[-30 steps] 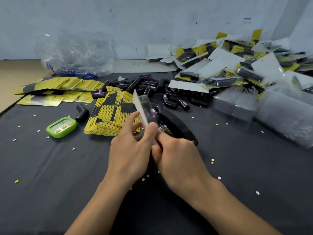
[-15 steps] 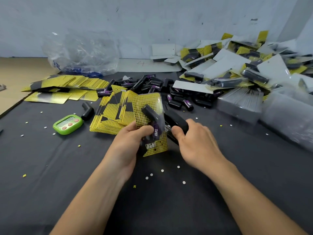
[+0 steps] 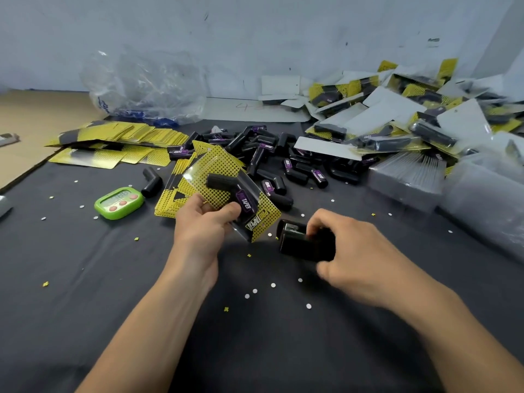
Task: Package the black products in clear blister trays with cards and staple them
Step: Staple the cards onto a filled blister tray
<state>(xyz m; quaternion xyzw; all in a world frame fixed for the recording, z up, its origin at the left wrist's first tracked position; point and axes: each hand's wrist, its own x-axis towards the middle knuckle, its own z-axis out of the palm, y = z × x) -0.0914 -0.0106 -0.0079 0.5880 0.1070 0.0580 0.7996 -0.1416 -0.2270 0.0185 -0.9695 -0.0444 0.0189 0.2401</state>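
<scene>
We note the left hand at centre frame. Its thumb lies across the front of a blister pack and its fingers curl behind, so the pack is pinched at its near edge and held tilted above the black cloth. The pack is a yellow dotted card under a clear tray, with one black product seated inside it.

The right hand sits at 3 o'clock from the left. Its fingers are curled over the top of a black stapler and the thumb lies on the near side, a firm grip. The stapler's nose points to 9 o'clock, just beside the pack's lower corner with a small gap between them. We cannot tell whether the stapler rests on the cloth or is lifted.

At 12 o'clock from the hands lies a heap of loose black products. At 1 to 2 o'clock there is a large pile of finished packs, and at 3 o'clock stacks of clear trays. Loose yellow cards are spread at 10 o'clock, and a smaller stack lies under the held pack.

A green timer stands at 9 o'clock, with a single black product just beside it. A crumpled plastic bag lies at 11 o'clock by the wall. Small paper dots are scattered on the cloth.
</scene>
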